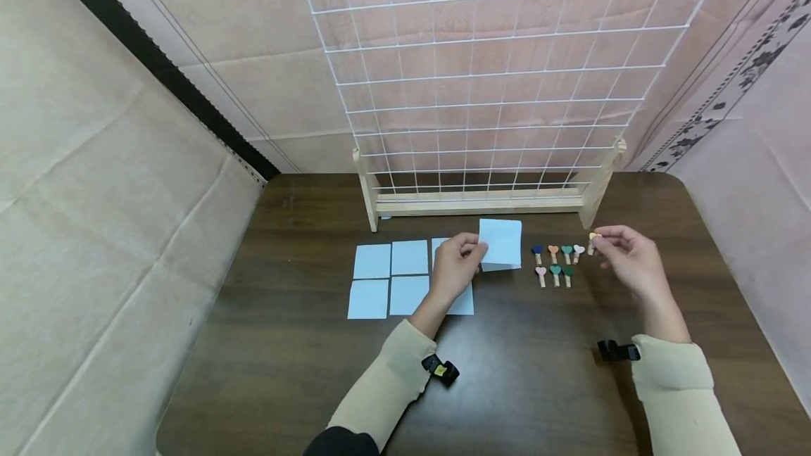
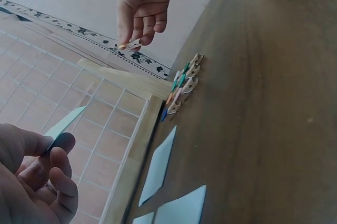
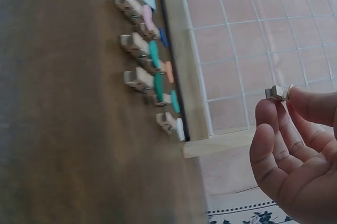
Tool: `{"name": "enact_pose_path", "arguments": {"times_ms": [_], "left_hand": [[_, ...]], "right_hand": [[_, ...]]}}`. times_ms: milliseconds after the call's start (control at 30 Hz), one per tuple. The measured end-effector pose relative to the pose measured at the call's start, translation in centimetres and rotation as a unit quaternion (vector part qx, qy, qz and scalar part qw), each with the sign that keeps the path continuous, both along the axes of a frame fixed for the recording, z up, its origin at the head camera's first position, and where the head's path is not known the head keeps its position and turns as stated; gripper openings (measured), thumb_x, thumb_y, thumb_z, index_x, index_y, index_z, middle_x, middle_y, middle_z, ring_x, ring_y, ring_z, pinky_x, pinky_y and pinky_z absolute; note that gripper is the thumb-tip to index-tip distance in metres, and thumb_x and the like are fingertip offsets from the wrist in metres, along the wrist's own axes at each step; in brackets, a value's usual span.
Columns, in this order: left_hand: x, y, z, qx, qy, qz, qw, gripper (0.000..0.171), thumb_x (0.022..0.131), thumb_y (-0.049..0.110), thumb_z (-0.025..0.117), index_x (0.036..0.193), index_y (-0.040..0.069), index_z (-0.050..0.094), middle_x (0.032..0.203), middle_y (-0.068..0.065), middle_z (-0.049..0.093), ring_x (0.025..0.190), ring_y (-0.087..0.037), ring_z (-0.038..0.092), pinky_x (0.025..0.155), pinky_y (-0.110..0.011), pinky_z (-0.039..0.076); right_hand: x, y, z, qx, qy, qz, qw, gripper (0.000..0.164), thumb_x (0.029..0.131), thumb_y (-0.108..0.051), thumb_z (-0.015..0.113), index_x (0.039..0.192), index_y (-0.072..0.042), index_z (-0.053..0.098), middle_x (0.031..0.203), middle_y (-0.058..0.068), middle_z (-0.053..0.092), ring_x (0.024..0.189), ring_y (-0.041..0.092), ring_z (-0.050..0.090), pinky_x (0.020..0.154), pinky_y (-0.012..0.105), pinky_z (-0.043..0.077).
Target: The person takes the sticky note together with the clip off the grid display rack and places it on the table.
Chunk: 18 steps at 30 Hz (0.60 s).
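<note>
My left hand (image 1: 453, 266) pinches a light blue square paper note (image 1: 500, 239) between thumb and fingers, raised above the table. In the left wrist view, that note (image 2: 66, 121) appears nearly edge-on. Between thumb and fingertips, my right hand (image 1: 633, 262) pinches a small wooden clothespin (image 3: 276, 93) with a yellowish top, held off the table. Several more clothespins (image 1: 555, 269) with coloured heart tops lie in two rows left of the right hand. Blue notes (image 1: 369, 299) lie in two rows on the table, some partly hidden by my left hand and wrist.
A white wire grid (image 1: 469, 90) stands upright in a wooden base (image 1: 481, 204) at the back of the brown table (image 1: 279, 364). Pale cloth walls (image 1: 127, 181) surround the table on the left, back and right.
</note>
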<state>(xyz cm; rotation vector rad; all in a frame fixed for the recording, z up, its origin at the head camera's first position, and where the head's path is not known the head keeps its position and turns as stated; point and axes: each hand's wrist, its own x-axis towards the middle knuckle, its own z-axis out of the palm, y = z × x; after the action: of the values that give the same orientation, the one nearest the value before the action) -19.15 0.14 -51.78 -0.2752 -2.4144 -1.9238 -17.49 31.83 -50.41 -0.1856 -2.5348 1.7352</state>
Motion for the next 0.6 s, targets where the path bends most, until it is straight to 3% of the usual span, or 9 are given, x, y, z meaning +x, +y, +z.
{"name": "enact_pose_path", "arguments": {"times_ms": [133,333,600], "left_hand": [[0.2,-0.1,-0.5,-0.011,-0.001,0.001,0.9999,0.015,0.1,0.01,0.071,0.109,-0.002,0.076,0.08,-0.011,0.077,0.057,-0.019,0.065,0.059,-0.021,0.052],[0.4,-0.1,-0.9,-0.016,-0.005,0.015,0.9997,0.015,0.099,0.01,0.072,0.107,-0.002,0.077,0.077,-0.005,0.076,0.053,-0.013,0.062,0.062,-0.021,0.053],[1.3,-0.2,-1.4,-0.013,-0.027,0.006,0.9995,0.016,0.1,0.014,0.072,0.108,0.001,0.078,0.078,-0.002,0.076,0.054,-0.008,0.059,0.071,-0.024,0.055]], "right_hand": [[0.3,0.0,-0.7,0.011,-0.008,0.001,1.0,0.024,0.107,-0.02,0.065,0.119,0.001,0.065,0.092,-0.019,0.069,0.081,0.004,0.066,0.065,0.024,0.058],[0.5,0.0,-1.4,0.021,-0.031,0.016,0.999,0.038,0.108,-0.022,0.063,0.129,0.01,0.06,0.09,-0.02,0.069,0.08,0.005,0.066,0.065,0.026,0.059],[0.5,0.4,-2.2,0.075,-0.094,0.072,0.99,0.037,0.11,-0.02,0.059,0.128,0.012,0.062,0.102,0.012,0.073,0.082,0.013,0.068,0.069,0.031,0.062]]}}
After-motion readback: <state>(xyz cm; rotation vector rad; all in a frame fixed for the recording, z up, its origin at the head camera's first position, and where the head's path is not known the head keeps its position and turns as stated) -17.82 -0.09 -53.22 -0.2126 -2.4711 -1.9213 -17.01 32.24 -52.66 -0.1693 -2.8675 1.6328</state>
